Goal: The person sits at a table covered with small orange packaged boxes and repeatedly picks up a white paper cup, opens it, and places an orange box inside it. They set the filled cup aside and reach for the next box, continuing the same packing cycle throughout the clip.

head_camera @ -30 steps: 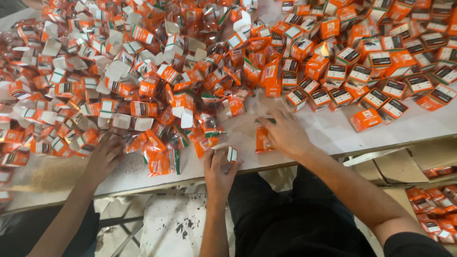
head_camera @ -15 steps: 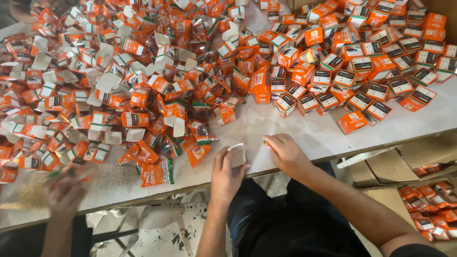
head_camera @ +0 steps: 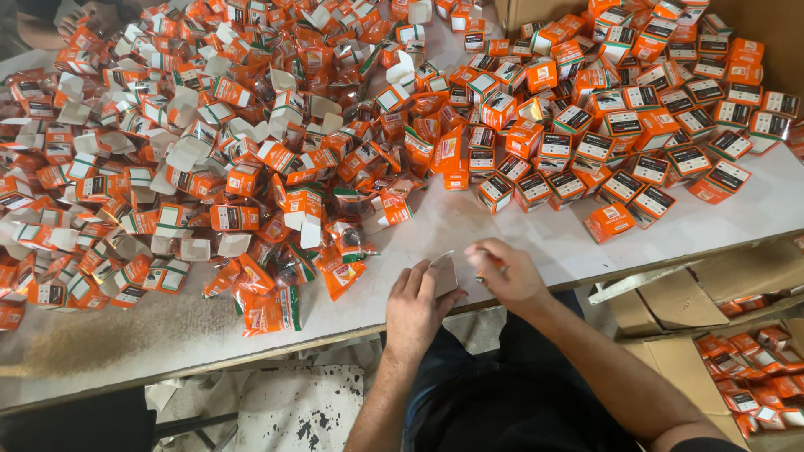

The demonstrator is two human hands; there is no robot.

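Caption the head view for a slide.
Left hand and right hand hold a small carton at a white table heaped with orange boxes.

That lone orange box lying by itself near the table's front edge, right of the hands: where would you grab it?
The lone orange box lies flat with bare table around it. Probably best to come from above and pinch its two long sides, since nothing crowds them. The right hand is nearest; the left hand touches a small card piece.
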